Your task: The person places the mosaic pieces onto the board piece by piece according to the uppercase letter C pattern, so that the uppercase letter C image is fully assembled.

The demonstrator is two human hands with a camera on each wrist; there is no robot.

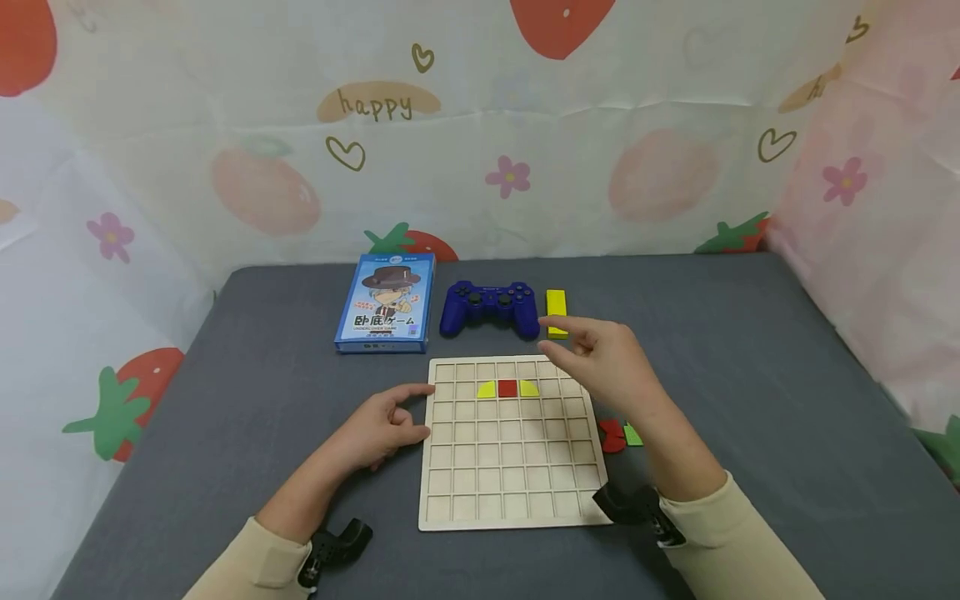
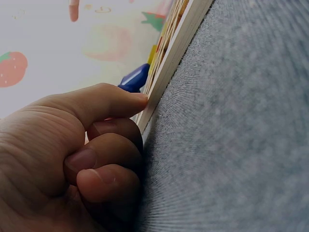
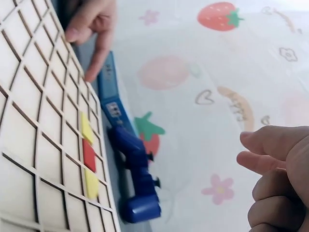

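A pale wooden grid board (image 1: 480, 456) lies flat on the table. In its second row from the far side, a red square piece (image 1: 507, 388) sits between a left yellow quarter-round piece (image 1: 487, 390) and a right one (image 1: 529, 389). My left hand (image 1: 378, 429) touches the board's left edge with thumb and index fingertip, its other fingers curled in. Above the board's far right corner hovers my right hand (image 1: 611, 358). Its thumb and index finger point forward, apart, with nothing between them; the right wrist view shows the remaining fingers folded.
Behind the board stand a blue game box (image 1: 390, 302), a dark blue game controller (image 1: 456, 315) and a yellow block (image 1: 556, 300), partly overlapped by the right hand. Red pieces (image 1: 612, 439) and a green piece (image 1: 633, 436) lie off the board's right edge, near the right forearm. A printed curtain hangs behind.
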